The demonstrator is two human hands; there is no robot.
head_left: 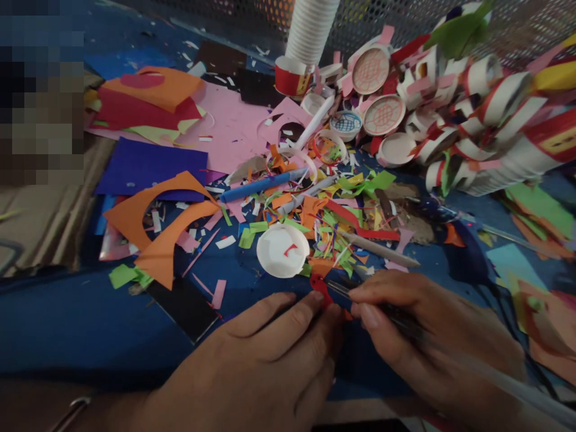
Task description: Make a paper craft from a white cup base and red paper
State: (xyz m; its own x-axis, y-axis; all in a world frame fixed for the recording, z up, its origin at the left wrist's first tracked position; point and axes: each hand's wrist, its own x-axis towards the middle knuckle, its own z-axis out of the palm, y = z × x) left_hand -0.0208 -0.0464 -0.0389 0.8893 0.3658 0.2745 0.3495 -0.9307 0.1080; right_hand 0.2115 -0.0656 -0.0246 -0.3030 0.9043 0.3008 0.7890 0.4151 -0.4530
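My left hand (274, 348) lies flat on the blue table, its fingertips pressing down a small red paper cutout (323, 291). Part of that cutout is hidden under the fingers, and small dark marks show on its upper end. In my right hand (432, 336) is a slim pen-like tool (338, 288) with a metallic tip, pinched between thumb and fingers. Its tip is at the red paper; whether it is a pen or a blade I cannot tell. Just beyond the fingers sits a white paper cup base (283, 251) with a red scrap on it.
Coloured paper scraps (333, 240) litter the middle, with a blue marker (263, 185) among them. An orange paper offcut (175, 222) lies left, near cardboard (54, 204). Cut paper cups (427, 114) pile up at back right, beside a white cup stack (312, 30).
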